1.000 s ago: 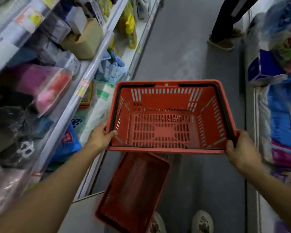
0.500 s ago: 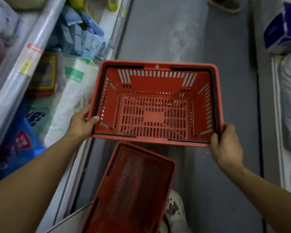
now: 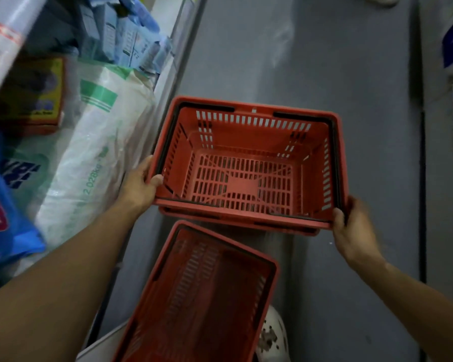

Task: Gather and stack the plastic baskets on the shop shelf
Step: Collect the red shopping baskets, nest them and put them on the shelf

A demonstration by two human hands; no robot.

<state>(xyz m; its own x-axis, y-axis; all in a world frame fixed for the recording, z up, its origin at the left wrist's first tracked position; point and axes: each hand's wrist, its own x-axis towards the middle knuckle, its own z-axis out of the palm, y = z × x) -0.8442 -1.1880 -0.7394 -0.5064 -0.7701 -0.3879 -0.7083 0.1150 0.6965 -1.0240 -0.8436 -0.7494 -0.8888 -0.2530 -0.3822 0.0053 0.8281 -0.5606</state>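
Lower red basket [image 3: 199, 296] cut off by the bottom edge.

We saw 2 bare forearms reaching in from the bottom corners, with no sleeve on either up to the frame edge. Our left hand [image 3: 139, 188] and right hand [image 3: 355, 231] wore no gloves, and we could make out no ring, watch or band on them. Low down, 1 shoe [image 3: 272, 335] showed: pale, rounded at the toe, with dark marks on its top that were too blurred to read.
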